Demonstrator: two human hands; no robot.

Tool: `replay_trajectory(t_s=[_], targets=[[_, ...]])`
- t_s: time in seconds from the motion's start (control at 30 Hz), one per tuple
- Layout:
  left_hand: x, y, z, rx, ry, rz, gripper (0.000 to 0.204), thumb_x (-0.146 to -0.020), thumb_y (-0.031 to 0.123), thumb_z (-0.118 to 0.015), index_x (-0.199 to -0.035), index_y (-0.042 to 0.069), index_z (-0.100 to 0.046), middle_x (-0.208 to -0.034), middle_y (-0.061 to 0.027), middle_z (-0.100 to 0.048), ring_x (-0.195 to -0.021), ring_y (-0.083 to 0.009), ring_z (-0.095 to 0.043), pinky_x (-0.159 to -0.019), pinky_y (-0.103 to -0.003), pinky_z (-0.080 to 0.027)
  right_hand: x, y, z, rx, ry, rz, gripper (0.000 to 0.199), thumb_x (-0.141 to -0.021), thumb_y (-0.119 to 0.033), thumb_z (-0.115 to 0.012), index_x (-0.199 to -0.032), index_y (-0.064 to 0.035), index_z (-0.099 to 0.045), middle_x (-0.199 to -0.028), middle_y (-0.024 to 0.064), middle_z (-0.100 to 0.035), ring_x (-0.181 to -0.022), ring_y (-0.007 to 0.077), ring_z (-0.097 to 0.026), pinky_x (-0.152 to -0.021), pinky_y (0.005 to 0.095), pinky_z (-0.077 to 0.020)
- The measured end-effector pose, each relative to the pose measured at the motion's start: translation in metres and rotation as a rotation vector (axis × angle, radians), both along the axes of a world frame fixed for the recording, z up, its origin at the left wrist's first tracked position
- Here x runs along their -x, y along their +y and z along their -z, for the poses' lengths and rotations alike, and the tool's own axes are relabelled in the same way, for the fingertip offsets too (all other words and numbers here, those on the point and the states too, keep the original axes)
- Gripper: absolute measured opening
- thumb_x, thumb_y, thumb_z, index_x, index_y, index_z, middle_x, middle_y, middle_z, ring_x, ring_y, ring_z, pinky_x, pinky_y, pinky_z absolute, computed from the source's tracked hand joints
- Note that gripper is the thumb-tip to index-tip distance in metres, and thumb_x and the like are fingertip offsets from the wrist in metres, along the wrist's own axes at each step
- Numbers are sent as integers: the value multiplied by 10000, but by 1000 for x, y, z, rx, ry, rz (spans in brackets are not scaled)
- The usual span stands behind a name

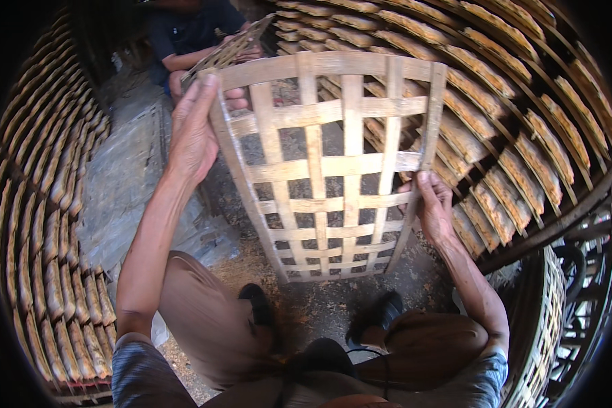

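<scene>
both hands' grip on woven bamboo tray (333, 163), stacked racks (510, 102) around

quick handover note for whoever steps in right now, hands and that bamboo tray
Left hand grips the upper left edge of the empty woven bamboo tray.
Right hand holds its right edge lower down.
The tray is held up off the ground, tilted, nothing on it.
Loaded racks stand on both sides.
Another person sits beyond, holding a similar tray.
Not yet set down.

Dirt floor (333, 306), sawdust (238, 265), grey sheet (126, 177)
</scene>
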State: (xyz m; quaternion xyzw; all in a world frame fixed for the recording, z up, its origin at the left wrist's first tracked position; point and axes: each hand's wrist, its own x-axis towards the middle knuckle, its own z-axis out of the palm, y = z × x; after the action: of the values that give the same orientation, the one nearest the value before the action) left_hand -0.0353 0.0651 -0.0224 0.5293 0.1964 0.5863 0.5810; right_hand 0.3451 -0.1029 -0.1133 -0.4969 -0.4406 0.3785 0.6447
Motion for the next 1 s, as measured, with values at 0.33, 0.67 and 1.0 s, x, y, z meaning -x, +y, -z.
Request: replay_trajectory(t_s=[0.33, 0.67, 1.0], targets=[[-4, -8, -5, 51, 8, 57, 284, -1118, 340, -577, -1263, 96, -596, -1035, -2, -648, -809, -73, -596, -782, -295, -606, 8, -8, -17, 48, -80, 15, 339, -1090, -404, -627, -1080, -75, -708, -848, 58, -756, -711, 113, -705, -668, 300, -590], [0, 13, 5, -64, 64, 9, 293, -1120, 315, -572, -1261, 68, -640, -1192, -79, -677, -1110, -171, -686, -971, -361, -612, -6, -4, -6, 21, 15, -28, 406, -1094, -474, -590, -1078, -77, -674, -790, 38, -675, -652, 99, -645, -585, 293, -608], [-7, -35, 13, 251, 563, 184, 859, -1071, 670, -419, -1565, -32, -401, -1384, -205, -652, -1240, -304, -675, -1057, -459, -527, -1, -5, -34, 61, 183, 87, 441, -1092, -501, -580, -1165, -72, -658, -800, 36, -648, -590, 93, -576, -502, 267, -531]])
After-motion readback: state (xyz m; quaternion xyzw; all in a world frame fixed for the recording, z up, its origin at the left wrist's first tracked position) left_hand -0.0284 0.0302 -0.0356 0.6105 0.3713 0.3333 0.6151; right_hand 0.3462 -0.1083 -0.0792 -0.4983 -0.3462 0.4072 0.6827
